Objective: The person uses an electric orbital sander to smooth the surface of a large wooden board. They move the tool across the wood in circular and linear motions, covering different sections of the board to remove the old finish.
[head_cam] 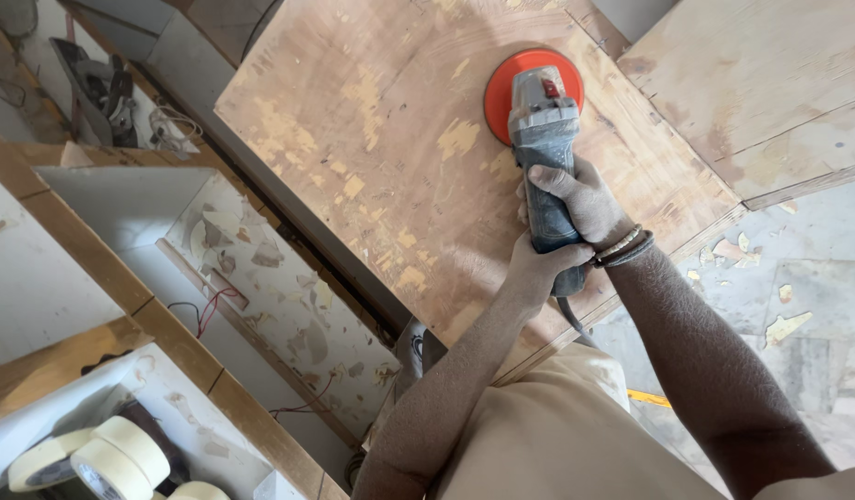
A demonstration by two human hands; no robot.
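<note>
Tool: a grey hand-held disc sander with a round orange backing pad (541, 120) sits on a large bare plywood panel (400, 157), the pad flat on the wood near the panel's far right part.
Right hand: the right hand (585, 199) is wrapped around the sander's grey body from the right side, fingers closed on it; a pair of bangles (624, 247) sits at the wrist.
Left hand: the left hand (537, 270) is closed around the rear of the same handle, just behind the right hand and touching it.
Cord: a dark power cord (570, 313) leaves the tail of the sander and drops off the panel's near edge.
Doing it well: as I judge it, the pad wants to stay flat on the wood, with even pressure from both hands, so the disc does not dig an edge into the veneer; the cord is best kept behind the tool, away from the disc.
Surface: the panel carries pale yellowish filler patches (457, 137), many lying left of the pad.
Around: a second plywood board (761, 83) lies just beside the panel on the right. On the left stands an open white-lined cabinet carcass (261, 278) holding scraps and thin wires, with rolls of masking tape (113, 458) in the nearest compartment.
In the way: nothing lies on the panel near the pad; only the neighbouring board's edge is close.
</note>
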